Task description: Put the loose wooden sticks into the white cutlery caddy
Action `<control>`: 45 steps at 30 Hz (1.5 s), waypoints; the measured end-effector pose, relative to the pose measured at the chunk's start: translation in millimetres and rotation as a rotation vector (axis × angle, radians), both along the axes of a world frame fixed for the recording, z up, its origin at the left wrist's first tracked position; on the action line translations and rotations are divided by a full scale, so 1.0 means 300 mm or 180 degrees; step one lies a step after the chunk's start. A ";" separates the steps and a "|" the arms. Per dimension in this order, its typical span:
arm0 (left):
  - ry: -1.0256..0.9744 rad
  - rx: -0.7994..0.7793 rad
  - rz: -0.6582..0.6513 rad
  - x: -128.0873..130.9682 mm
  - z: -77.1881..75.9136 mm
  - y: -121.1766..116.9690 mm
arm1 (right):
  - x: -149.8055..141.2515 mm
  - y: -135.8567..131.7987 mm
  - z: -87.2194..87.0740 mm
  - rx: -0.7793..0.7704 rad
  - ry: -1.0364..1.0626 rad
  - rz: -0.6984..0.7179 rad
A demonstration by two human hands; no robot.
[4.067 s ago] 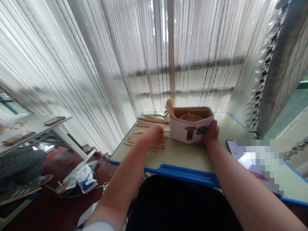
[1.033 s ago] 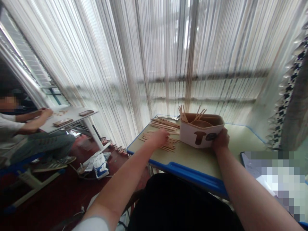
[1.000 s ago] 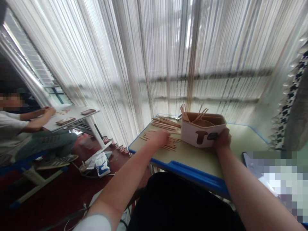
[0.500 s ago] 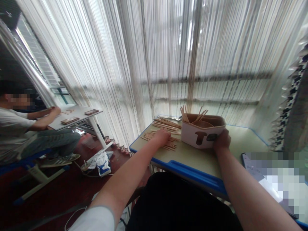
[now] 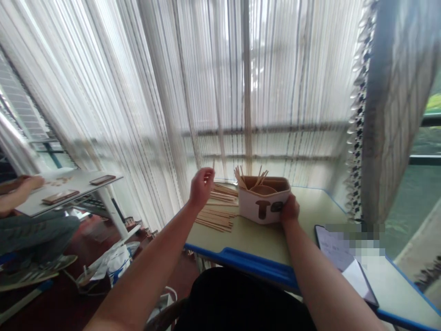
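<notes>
My left hand (image 5: 200, 185) is raised above the table, its fingers pinched on a thin wooden stick that points up. Below it several wooden sticks (image 5: 216, 218) lie in rows on the table (image 5: 258, 239). My right hand (image 5: 290, 209) grips the right side of a white holder (image 5: 262, 205) with brown letters. The holder has compartments, and a few sticks (image 5: 240, 177) stand at its left corner and middle.
A phone or tablet (image 5: 344, 262) lies on the table at the right. Striped sheer curtains (image 5: 206, 92) hang behind the table, a patterned curtain (image 5: 386, 115) at right. Another person's leg and arm (image 5: 20, 216) show at a white table (image 5: 65, 188) at left. Bags (image 5: 117, 264) lie on the floor.
My left hand has lifted off the rows of sticks with one stick pinched in it. My right hand stays on the holder. The view has swung right.
</notes>
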State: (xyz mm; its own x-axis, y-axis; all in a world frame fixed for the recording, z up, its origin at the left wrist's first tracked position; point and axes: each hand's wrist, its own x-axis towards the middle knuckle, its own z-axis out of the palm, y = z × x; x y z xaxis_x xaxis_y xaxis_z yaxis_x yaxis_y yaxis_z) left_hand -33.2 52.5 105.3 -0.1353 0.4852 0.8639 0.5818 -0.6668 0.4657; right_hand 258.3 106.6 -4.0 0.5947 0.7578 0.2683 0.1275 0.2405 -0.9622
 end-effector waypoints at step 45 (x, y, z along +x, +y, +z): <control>0.0786 -0.0272 0.0212 0.183 0.061 0.094 | -0.015 -0.005 0.012 0.0113 0.0145 0.0087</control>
